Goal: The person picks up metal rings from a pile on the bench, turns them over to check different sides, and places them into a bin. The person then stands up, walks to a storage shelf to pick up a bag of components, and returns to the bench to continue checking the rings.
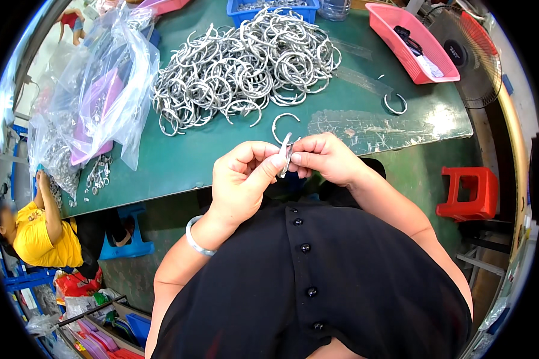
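My left hand (241,180) and my right hand (324,157) meet over the near edge of the green table (179,161). Together they pinch a small silver metal ring (285,154), seen edge-on between thumbs and fingertips. A silver bangle sits on my left wrist. Just beyond my fingers one open metal ring (279,121) lies on the table. Farther back spreads a large heap of silver metal rings (245,66).
Clear plastic bags (93,96) of small metal parts lie at the table's left. A pink tray (410,42) and a blue bin (272,9) stand at the back. A lone ring (395,105) lies right. A red stool (470,191) stands on the floor; a person in yellow (39,233) sits left.
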{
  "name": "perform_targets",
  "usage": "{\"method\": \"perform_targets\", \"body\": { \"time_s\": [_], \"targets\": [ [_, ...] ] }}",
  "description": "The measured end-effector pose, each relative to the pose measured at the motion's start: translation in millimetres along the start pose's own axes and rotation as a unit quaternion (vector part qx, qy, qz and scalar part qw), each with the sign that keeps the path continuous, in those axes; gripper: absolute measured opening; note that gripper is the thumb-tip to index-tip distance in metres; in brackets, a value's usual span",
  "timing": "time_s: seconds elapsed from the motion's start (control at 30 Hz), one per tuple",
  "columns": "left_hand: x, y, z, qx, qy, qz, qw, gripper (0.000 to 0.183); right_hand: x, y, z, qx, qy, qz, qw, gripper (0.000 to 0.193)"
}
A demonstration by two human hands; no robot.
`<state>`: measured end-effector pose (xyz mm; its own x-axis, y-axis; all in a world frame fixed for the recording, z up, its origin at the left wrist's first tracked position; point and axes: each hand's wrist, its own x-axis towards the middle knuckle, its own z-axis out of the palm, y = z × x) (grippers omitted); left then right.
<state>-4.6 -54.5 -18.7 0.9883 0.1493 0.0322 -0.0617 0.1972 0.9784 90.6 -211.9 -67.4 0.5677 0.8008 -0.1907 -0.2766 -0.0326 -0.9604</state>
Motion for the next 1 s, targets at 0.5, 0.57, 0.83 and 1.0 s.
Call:
{"method": "perform_targets", "body": {
  "time_s": [0.5,0.57,0.83,1.0],
  "targets": [
    [-0.6,-0.8,-8.6,0.18,-0.037,0.153,0.971,0.007,-1.8,-3.8,-1.3,-0.011,0.012,-0.048,0.999,0.017],
    [-0.8,1.4,-9.3,0.2,-0.03,0.175,0.964,0.008,-2.5,-4.9,-1.5,-0.014,0.019,-0.061,0.998,0.016],
    [1.7,1.9,-22.4,0.301,-0.051,0.313,0.899,0.007,-8.1,-12.0,4.4,-0.036,0.088,-0.142,0.985,0.014],
    [0.1,-16.0,-29.6,0.161,0.07,0.218,0.96,0.015,-13.2,-29.2,12.3,-0.249,0.137,-0.356,0.89,0.011]
  ]
}}
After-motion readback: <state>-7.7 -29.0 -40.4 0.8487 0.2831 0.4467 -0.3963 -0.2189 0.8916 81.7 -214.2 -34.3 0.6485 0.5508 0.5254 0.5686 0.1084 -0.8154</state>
